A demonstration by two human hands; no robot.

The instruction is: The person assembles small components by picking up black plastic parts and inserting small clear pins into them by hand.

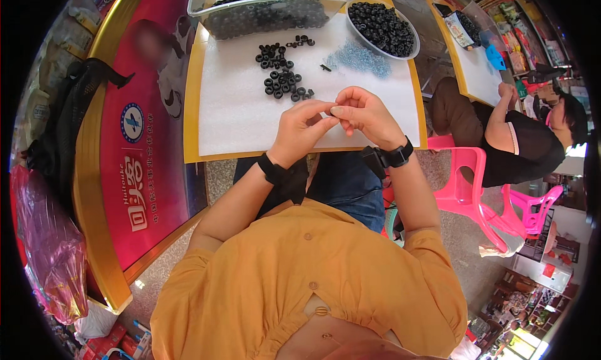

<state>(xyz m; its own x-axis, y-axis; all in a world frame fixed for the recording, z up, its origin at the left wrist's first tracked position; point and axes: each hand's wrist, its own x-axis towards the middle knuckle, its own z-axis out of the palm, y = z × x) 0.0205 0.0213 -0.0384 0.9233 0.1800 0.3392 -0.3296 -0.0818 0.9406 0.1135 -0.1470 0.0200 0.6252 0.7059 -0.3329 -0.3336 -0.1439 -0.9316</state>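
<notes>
Over the near part of the white-covered table point(231, 125), my left hand point(300, 127) and my right hand point(370, 117) meet fingertip to fingertip. Both pinch at something small and partly dark, mostly hidden by the fingers. Just beyond my left hand lie loose black ring-shaped pieces point(283, 83) in a cluster, with several more point(300, 41) farther back. A short thin black piece point(325, 67) rests alone ahead of my fingers. Tiny pale-blue clear pieces point(360, 60) are spread behind my right hand.
A clear plastic bin point(269, 19) of black pieces stands at the back, beside a round bowl point(416, 47) heaped with more. A pink-fronted counter point(144, 153) runs along the left. To the right, a person point(526, 128) in dark clothes sits at another table point(472, 72), near pink chairs point(460, 185).
</notes>
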